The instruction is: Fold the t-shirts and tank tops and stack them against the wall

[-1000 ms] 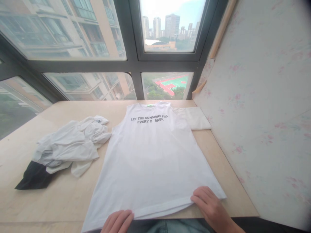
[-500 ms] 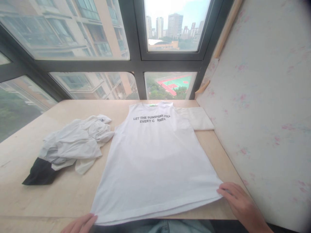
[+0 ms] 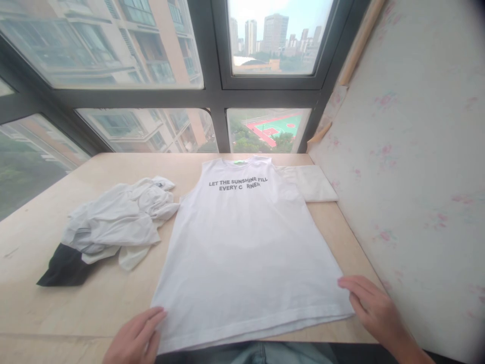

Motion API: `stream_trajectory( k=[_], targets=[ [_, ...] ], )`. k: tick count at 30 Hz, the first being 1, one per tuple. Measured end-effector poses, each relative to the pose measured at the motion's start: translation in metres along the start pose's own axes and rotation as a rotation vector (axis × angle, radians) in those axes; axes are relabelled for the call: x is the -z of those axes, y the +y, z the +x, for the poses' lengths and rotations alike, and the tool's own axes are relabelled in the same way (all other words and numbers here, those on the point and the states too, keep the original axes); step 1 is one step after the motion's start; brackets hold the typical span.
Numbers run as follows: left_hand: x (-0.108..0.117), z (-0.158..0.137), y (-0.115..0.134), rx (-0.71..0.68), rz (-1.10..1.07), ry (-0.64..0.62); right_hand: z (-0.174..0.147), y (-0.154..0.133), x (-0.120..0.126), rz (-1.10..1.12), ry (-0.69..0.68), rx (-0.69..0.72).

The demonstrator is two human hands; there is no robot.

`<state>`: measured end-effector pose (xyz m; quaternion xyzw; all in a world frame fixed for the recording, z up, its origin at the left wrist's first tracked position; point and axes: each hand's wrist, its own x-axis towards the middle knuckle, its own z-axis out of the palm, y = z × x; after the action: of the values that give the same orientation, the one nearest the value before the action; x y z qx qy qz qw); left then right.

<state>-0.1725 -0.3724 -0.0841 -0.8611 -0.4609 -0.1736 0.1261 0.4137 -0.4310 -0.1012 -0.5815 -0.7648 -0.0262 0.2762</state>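
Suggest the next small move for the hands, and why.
I'd probably even up the hem: a second edge seems to show below the front one. The white sleeveless shirt lies spread, print up, with the left hand and right hand at its lower side edges.

Your shirt point(image 3: 242, 253) is white with dark letters point(image 3: 234, 181), your worktop point(image 3: 337, 227) is tan, the right wall point(image 3: 417, 151) has pink flowers point(image 3: 385, 236).
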Motion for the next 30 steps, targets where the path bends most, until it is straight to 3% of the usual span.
stream_trajectory(
  k=[3, 6, 11, 30],
  targets=[
    [-0.019, 0.051, 0.026, 0.037, 0.031, -0.031, 0.043, -0.007, -0.017, -0.022, -0.053, 0.006],
    [-0.040, 0.076, 0.043, 0.099, 0.072, -0.106, 0.068, -0.010, -0.039, -0.118, -0.168, 0.032],
    [-0.060, 0.066, 0.038, 0.148, 0.075, -0.179, 0.063, 0.000, -0.060, -0.243, -0.260, 0.031],
    [-0.058, 0.064, 0.030, 0.183, 0.074, -0.199, 0.060, 0.000, -0.060, -0.233, -0.243, 0.011]
  ],
)
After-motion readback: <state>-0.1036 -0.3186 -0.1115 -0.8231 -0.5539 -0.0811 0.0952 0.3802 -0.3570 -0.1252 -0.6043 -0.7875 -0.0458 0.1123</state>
